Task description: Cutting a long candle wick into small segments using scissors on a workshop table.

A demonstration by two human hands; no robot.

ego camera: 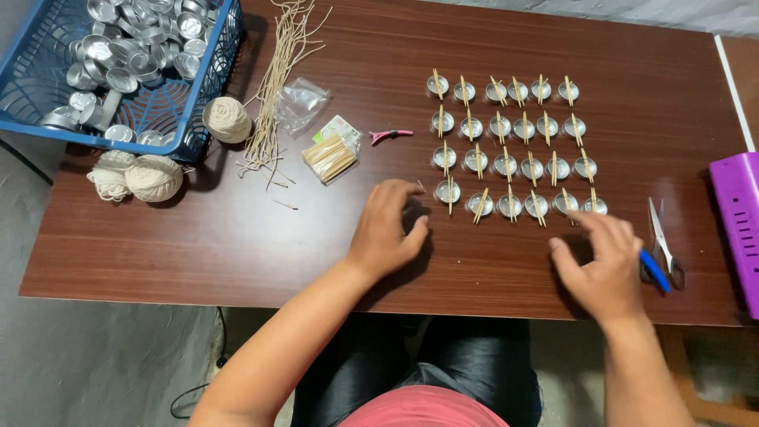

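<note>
Several small round metal cups (506, 144), each with a thin wooden stick laid across its top, stand in neat rows on the brown table (237, 245). My left hand (387, 229) hovers palm down just left of the front row, fingers curled and spread, holding nothing I can see. My right hand (605, 265) is at the front right end of the rows, its fingers apart and reaching toward the last cup (594, 206). Both hands rest near the table's front edge.
A blue basket (202, 119) of empty metal cups sits at the back left, with balls of cream twine (228, 119) beside it. Cut wick strands (273, 95), a pack of wooden sticks (332, 156), a pink clip (389, 135), scissors (662, 245) and a purple box (737, 213) also lie here.
</note>
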